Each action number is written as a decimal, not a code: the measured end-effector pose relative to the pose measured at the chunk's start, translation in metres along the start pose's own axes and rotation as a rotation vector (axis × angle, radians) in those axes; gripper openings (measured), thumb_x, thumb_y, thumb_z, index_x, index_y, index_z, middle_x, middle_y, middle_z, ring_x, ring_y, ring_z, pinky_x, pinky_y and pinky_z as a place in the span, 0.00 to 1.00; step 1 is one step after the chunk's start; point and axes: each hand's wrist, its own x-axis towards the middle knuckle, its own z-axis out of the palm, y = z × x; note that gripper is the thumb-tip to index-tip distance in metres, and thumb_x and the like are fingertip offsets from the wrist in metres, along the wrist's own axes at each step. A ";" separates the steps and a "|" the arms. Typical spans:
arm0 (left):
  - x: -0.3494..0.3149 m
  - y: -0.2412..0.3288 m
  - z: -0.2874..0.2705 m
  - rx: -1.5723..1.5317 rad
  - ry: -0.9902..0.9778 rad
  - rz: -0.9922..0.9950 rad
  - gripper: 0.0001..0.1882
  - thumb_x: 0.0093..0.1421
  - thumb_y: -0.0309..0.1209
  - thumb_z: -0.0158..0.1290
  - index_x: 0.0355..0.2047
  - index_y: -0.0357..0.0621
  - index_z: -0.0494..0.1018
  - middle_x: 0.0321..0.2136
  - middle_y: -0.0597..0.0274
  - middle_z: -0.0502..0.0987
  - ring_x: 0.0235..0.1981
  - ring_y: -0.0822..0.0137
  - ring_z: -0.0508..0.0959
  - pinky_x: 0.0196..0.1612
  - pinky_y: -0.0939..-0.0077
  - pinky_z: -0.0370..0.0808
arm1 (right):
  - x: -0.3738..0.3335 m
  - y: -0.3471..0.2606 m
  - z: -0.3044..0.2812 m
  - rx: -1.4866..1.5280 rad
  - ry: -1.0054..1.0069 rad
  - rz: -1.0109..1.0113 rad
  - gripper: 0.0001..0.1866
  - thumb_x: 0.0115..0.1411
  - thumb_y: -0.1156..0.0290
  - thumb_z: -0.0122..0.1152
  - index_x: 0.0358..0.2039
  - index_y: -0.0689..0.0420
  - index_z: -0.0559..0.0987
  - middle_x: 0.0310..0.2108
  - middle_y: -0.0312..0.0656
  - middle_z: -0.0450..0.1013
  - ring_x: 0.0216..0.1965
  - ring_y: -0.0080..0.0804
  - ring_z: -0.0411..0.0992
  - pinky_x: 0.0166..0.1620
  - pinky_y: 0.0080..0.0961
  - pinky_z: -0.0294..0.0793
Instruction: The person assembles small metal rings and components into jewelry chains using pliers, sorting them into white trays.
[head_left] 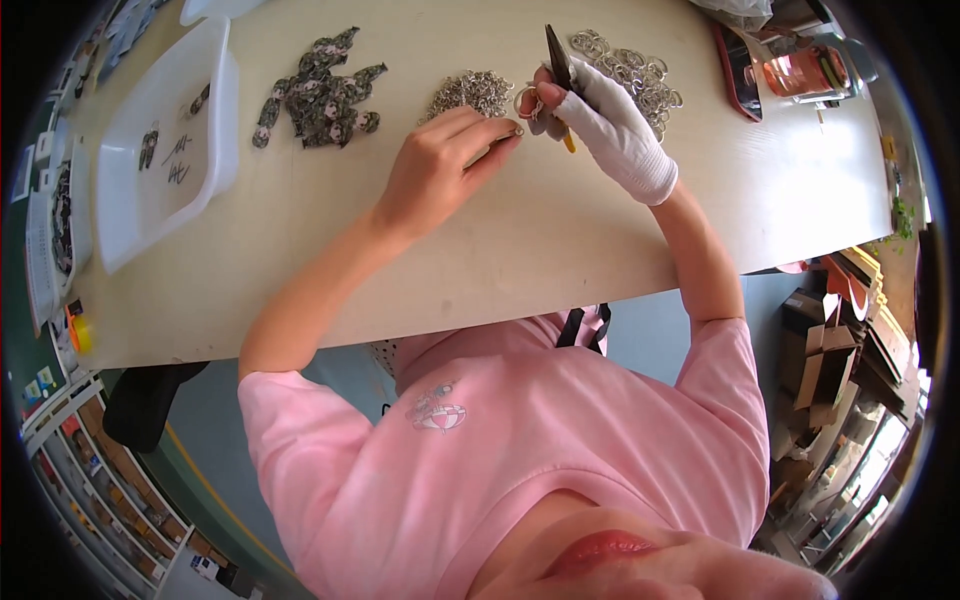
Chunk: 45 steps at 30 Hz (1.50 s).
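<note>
My bare left hand (440,160) is closed, its thumb and forefinger pinching a small metal piece (519,131). Just to its right, my right hand (610,125) wears a white glove with bare fingertips. Its fingers are wrapped around pliers (558,55), whose dark jaws point away from me and whose yellow handle shows below. A metal ring (526,101) is also held at those fingertips, close to the left hand. Beyond my hands lie a pile of small metal links (470,95) and, farther right, a pile of larger key rings (645,80).
Left of the links is a heap of camouflage-patterned figure-shaped pieces (320,92). A white plastic tray (225,130) with several small pieces stands at the far left. A red-edged dark device (738,75) and a bottle of reddish drink (810,72) stand at the right. Cardboard boxes (825,360) are stacked beyond the table's edge.
</note>
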 end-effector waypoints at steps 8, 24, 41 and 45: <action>-0.002 -0.001 0.001 0.005 0.021 0.008 0.05 0.54 0.24 0.60 0.32 0.39 0.78 0.24 0.59 0.77 0.26 0.59 0.77 0.29 0.67 0.75 | -0.002 -0.003 0.000 -0.447 0.141 -0.252 0.10 0.63 0.68 0.57 0.38 0.63 0.74 0.28 0.32 0.72 0.29 0.20 0.67 0.36 0.18 0.69; -0.001 0.002 -0.002 -0.083 0.108 0.075 0.08 0.54 0.24 0.61 0.35 0.40 0.77 0.33 0.59 0.80 0.32 0.58 0.81 0.33 0.70 0.79 | -0.002 0.001 -0.003 -0.096 -0.046 -0.029 0.10 0.62 0.73 0.60 0.42 0.64 0.77 0.36 0.37 0.78 0.40 0.20 0.75 0.45 0.18 0.74; -0.003 -0.004 0.003 0.061 0.075 0.093 0.06 0.54 0.25 0.61 0.33 0.41 0.77 0.25 0.60 0.77 0.25 0.58 0.78 0.28 0.66 0.75 | -0.003 0.003 0.005 0.033 0.096 -0.040 0.12 0.63 0.66 0.61 0.39 0.64 0.76 0.27 0.32 0.72 0.28 0.15 0.67 0.34 0.15 0.68; -0.003 -0.005 0.004 0.045 0.084 0.088 0.06 0.54 0.25 0.61 0.33 0.41 0.77 0.24 0.60 0.77 0.24 0.59 0.78 0.27 0.66 0.75 | -0.005 0.000 0.007 0.045 0.090 -0.036 0.13 0.63 0.66 0.61 0.39 0.64 0.76 0.26 0.32 0.71 0.28 0.15 0.67 0.33 0.16 0.68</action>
